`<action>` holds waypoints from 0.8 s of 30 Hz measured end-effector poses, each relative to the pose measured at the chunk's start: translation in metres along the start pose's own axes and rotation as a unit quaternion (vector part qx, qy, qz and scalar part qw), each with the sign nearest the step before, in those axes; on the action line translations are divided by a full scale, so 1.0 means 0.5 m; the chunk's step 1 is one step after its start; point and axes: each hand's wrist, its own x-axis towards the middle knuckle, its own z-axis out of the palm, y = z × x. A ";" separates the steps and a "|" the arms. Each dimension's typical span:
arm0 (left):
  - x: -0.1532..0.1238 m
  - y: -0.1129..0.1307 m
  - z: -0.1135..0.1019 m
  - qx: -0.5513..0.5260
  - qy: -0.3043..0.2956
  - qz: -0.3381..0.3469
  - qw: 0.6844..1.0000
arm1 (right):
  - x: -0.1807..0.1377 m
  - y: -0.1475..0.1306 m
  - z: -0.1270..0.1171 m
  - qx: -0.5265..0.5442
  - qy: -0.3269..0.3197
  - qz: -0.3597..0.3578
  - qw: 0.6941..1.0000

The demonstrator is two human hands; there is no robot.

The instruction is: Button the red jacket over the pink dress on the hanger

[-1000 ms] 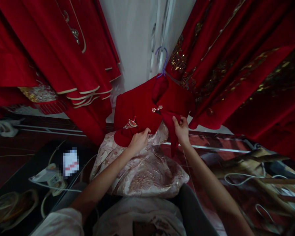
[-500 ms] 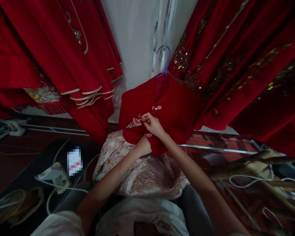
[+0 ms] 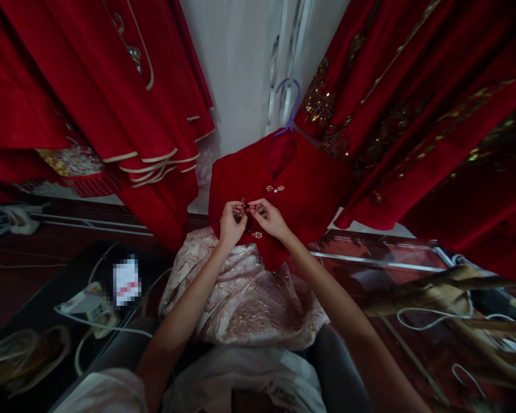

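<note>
A small red jacket (image 3: 309,189) hangs on a purple hanger (image 3: 289,106) in front of me, over a pale pink brocade skirt (image 3: 245,292). Its front flap lies closed, with a pearl clasp (image 3: 274,188) near the collar and another (image 3: 257,234) lower down. My left hand (image 3: 231,222) and my right hand (image 3: 270,219) meet at the middle of the front. Both pinch a jewelled fastening (image 3: 246,207) between their fingertips; the fan-shaped brooch is hidden behind my left hand.
Red embroidered garments hang at the left (image 3: 90,86) and at the right (image 3: 434,115), close on both sides. A white wall (image 3: 236,69) stands behind. A white power strip with cables (image 3: 83,304) lies at the lower left. White cords (image 3: 425,318) trail over a patterned surface at the right.
The open flap has been folded shut across the front. My right hand left the flap's edge and came to the centre; my left hand rose from the hem and joined it at the fastening.
</note>
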 end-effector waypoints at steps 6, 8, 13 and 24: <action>0.001 -0.021 0.004 -0.044 0.023 -0.037 0.998 | 0.000 0.009 0.004 0.007 0.013 0.008 1.000; 0.004 -0.022 0.002 -0.077 0.010 -0.052 0.996 | -0.001 0.010 0.005 0.000 0.015 0.006 1.000; 0.005 -0.017 -0.003 -0.136 -0.016 -0.081 0.987 | -0.002 0.005 0.007 -0.025 0.013 -0.007 1.000; -0.001 0.002 -0.003 -0.093 0.002 -0.072 0.993 | 0.002 0.001 0.017 -0.126 0.020 -0.016 0.992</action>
